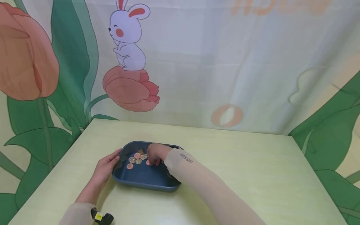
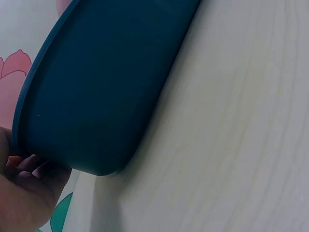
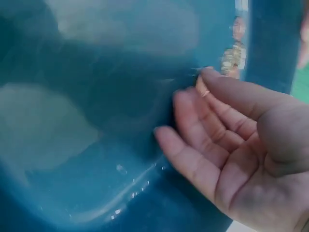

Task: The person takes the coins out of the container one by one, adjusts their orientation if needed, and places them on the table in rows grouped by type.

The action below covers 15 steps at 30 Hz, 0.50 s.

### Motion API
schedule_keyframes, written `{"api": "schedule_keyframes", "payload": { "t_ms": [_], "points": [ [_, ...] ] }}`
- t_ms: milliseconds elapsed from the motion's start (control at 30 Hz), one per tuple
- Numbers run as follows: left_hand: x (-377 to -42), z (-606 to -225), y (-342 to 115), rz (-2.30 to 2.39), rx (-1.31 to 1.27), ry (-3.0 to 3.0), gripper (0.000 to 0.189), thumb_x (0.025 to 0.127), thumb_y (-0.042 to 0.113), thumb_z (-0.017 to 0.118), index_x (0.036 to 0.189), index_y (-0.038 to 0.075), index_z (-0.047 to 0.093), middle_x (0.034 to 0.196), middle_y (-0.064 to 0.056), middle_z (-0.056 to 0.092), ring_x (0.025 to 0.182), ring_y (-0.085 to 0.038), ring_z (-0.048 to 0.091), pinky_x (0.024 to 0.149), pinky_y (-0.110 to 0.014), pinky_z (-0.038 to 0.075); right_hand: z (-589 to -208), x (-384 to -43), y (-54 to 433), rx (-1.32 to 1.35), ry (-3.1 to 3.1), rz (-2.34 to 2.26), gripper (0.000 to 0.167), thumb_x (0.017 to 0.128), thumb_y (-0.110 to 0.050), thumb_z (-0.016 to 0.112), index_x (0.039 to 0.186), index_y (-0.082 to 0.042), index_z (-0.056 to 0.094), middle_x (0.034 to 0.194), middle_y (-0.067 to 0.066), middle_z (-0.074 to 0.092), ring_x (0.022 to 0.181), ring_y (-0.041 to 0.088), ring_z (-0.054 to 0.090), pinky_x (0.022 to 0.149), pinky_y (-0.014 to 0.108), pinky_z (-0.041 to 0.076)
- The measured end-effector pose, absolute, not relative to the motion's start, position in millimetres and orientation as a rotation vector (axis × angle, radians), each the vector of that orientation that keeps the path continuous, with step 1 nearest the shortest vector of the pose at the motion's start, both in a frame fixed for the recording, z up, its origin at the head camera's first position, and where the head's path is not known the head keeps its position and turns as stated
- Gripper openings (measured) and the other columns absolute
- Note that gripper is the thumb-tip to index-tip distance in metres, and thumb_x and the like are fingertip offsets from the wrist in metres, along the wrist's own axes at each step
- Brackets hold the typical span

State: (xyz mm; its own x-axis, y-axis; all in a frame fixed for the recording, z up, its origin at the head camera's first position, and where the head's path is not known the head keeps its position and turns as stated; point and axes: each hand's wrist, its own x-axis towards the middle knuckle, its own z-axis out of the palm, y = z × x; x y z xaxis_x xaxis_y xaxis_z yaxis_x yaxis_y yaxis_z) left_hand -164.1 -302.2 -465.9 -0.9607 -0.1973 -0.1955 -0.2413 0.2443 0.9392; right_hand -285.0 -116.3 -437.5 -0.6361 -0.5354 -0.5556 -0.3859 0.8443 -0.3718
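Observation:
A dark blue tray with rounded corners and raised walls stands on the table. My left hand grips its left end, thumb over the rim; in the left wrist view curled fingers lie against the outer wall. Several copper and gold-coloured coins lie in the tray's left half, some overlapping. My right hand reaches down inside the tray, just right of these coins. In the right wrist view its thumb and index finger pinch a copper coin, while the other fingers are loosely bent.
The pale wooden table extends on both sides of the tray. A printed curtain with a rabbit and tulips hangs behind the table. A black wrist camera is strapped to the left sleeve.

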Motion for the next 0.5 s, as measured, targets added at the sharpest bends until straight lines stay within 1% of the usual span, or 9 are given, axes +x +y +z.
{"api": "schedule_keyframes", "payload": {
  "t_ms": [133,233,400,500],
  "points": [
    [-164,-467,-299,1.863,-0.424,2.448,0.047,0.11,0.011,0.04,0.156,-0.002,0.036,0.165,-0.02,0.029,0.159,-0.035,0.019,0.129,-0.048,0.023,-443,-284,-123,-0.729,2.371,-0.111,0.027,0.1,-0.015,0.066,0.073,-0.011,0.061,0.079,0.004,0.065,0.067,0.014,0.061,0.064,0.03,0.054],
    [-164,-467,-299,1.87,-0.422,2.44,0.048,0.11,0.011,0.039,0.156,-0.001,0.036,0.166,-0.02,0.028,0.16,-0.035,0.019,0.129,-0.048,0.024,-443,-282,-125,-0.754,2.388,-0.061,0.033,0.1,-0.012,0.064,0.067,-0.01,0.059,0.075,0.004,0.063,0.064,0.013,0.058,0.059,0.028,0.049],
    [-164,-466,-300,1.867,-0.429,2.44,0.048,0.11,0.011,0.039,0.156,-0.001,0.035,0.166,-0.02,0.028,0.16,-0.035,0.019,0.128,-0.048,0.025,-442,-278,-124,-0.778,2.445,-0.07,0.034,0.098,-0.011,0.065,0.065,-0.009,0.056,0.07,0.003,0.059,0.061,0.012,0.056,0.056,0.025,0.043],
    [-164,-466,-300,1.865,-0.428,2.441,0.048,0.11,0.012,0.039,0.157,0.0,0.035,0.167,-0.02,0.027,0.16,-0.035,0.018,0.128,-0.048,0.024,-443,-275,-124,-0.801,2.496,-0.05,0.029,0.096,-0.011,0.068,0.069,-0.008,0.058,0.068,0.003,0.06,0.059,0.012,0.056,0.058,0.024,0.041]
  ]
}}
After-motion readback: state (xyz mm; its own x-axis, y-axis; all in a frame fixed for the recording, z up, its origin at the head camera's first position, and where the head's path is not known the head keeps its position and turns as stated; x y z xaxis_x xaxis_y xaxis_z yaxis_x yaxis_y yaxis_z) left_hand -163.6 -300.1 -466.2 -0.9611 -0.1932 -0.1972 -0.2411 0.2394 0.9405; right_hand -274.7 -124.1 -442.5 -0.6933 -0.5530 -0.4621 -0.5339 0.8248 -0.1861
